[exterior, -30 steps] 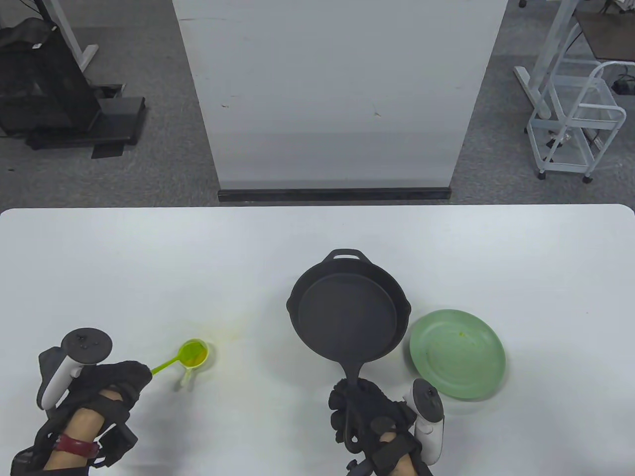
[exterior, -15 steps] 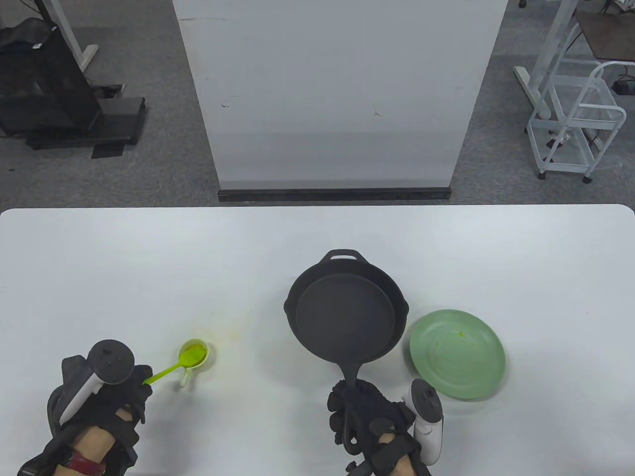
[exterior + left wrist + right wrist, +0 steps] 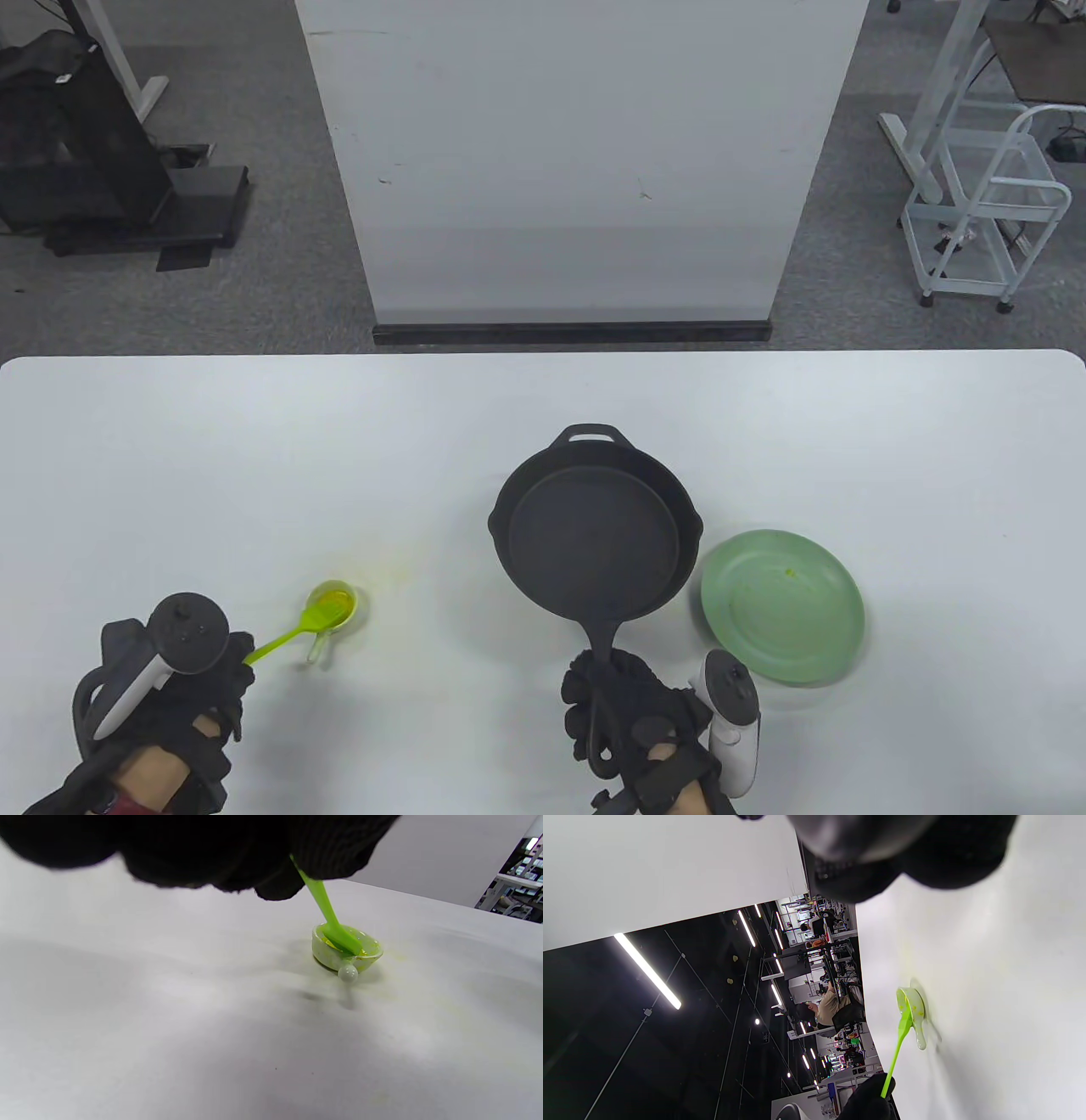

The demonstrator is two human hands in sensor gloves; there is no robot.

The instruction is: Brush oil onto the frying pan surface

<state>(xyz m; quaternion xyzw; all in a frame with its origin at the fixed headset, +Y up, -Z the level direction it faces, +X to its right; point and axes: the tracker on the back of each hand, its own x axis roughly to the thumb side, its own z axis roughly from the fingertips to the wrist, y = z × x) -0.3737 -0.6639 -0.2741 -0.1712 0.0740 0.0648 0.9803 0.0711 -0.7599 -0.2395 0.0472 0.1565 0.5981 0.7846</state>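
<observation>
A black cast-iron frying pan [image 3: 594, 531] sits on the white table right of centre, its handle toward me. My right hand [image 3: 632, 713] grips the pan handle [image 3: 604, 654]. My left hand [image 3: 191, 688] holds the handle of a lime-green brush [image 3: 293, 630] near the table's front left. The brush head rests inside a small white oil dish [image 3: 333, 605] with yellow oil. In the left wrist view the brush [image 3: 328, 918] dips into the dish [image 3: 345, 950]. The right wrist view shows the brush [image 3: 897, 1043] and dish [image 3: 913, 1012] from the side.
A pale green plate [image 3: 780, 604] lies just right of the pan, close to my right hand. A faint yellow oil stain [image 3: 399, 564] marks the table beside the dish. A white panel [image 3: 577, 161] stands beyond the table's far edge.
My left hand has drawn back toward the table's front edge and turned, tilting the brush while its head stays in the dish. The pan has shifted slightly under my right hand.
</observation>
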